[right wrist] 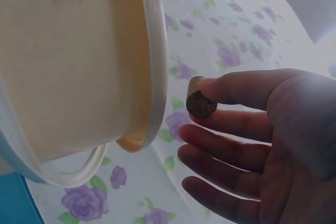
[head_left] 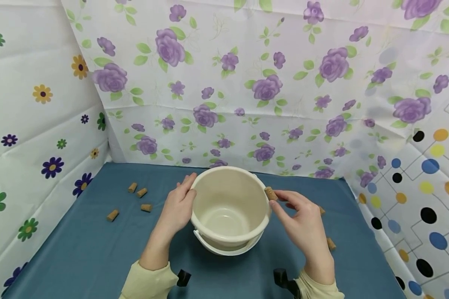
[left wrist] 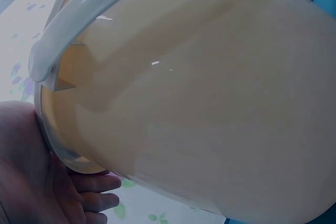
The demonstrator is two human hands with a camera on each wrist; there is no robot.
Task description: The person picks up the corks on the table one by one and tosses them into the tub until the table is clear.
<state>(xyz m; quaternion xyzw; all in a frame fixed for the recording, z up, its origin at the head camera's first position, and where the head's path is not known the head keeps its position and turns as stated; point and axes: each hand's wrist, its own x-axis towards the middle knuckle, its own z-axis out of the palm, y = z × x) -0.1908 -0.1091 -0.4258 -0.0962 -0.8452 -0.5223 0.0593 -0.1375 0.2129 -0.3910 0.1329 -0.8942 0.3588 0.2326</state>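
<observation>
A cream bucket [head_left: 228, 203] stands in the middle, its open mouth tilted toward the head camera and its bare inner floor showing. Its handle [head_left: 224, 250] hangs down on the near side. My left hand [head_left: 177, 206] grips the rim on the left, the thumb over the edge; in the left wrist view the fingers [left wrist: 100, 183] show past the rim. Between thumb and index finger, my right hand [head_left: 299, 218] pinches a cork [head_left: 271, 193] just outside the bucket's right rim. The right wrist view shows this cork [right wrist: 201, 98] apart from the rim, the other fingers spread below.
On the blue cloth [head_left: 82, 245] to the left lie several loose corks [head_left: 112, 215]. Further corks [head_left: 331, 243] lie at the right, one partly hidden behind my right hand. A flowered sheet [head_left: 224, 87] hangs behind, with patterned sheets at both sides.
</observation>
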